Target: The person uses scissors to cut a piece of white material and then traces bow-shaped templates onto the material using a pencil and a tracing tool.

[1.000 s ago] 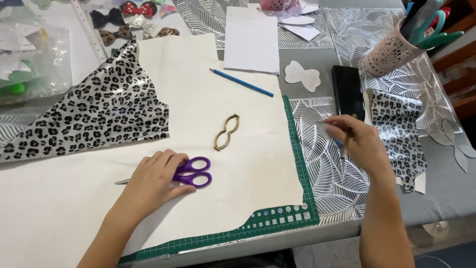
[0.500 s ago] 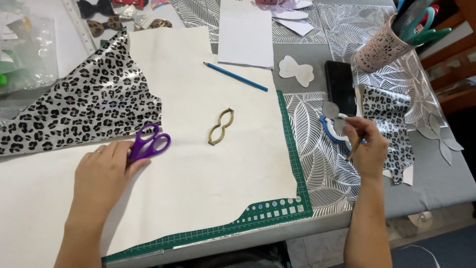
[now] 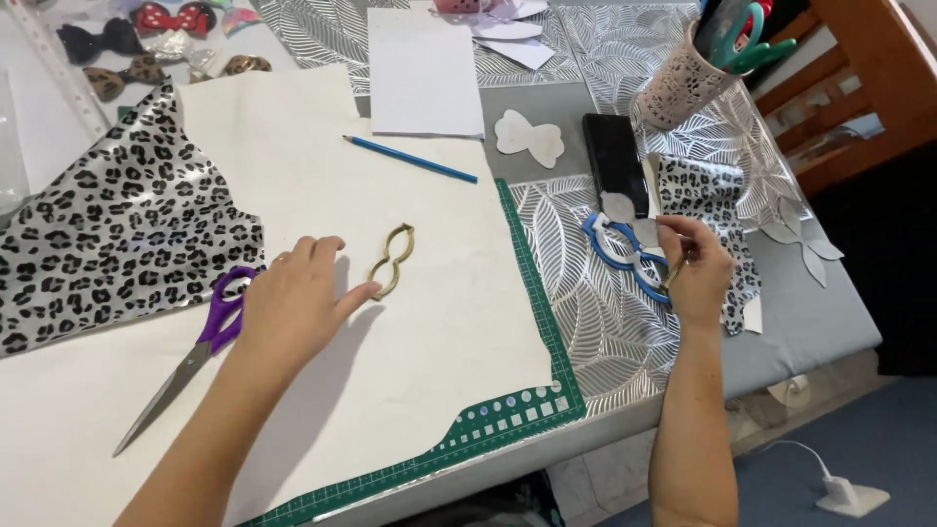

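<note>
silver leaf-patterned table covering (image 3: 605, 322) spreads across the work surface, with a green cutting mat (image 3: 532, 405) near the front edge and a large cream sheet (image 3: 429, 322) laid over most of it. on the far left a leopard-print sheet (image 3: 117, 234) overlaps the cream one, and purple-handled scissors (image 3: 200, 342) lie shut on the cream sheet beside it. the left hand (image 3: 293, 307) rests flat on the cream sheet with fingers loosely together and gripping nothing; its fingertips reach toward a gold, outline-shaped bow template (image 3: 390, 262) and the thumb tip looks just touching its near end, while the scissors lie just left of the wrist. the right hand (image 3: 698, 268) hovers over the table covering to the right of the mat, fingers pinched on something thin, too small to name, above a blue and white bow-shaped outline template (image 3: 620, 249). a black phone (image 3: 615, 161), a white bow cutout (image 3: 529, 137), a blue pencil (image 3: 410, 159), a white paper sheet (image 3: 425, 73) and a pale cup of tools (image 3: 683, 83) lie farther back. it looks like the stage of choosing and placing a template on the cream sheet; a next move would likely call for sliding the gold shape flat and holding it steady.
</note>
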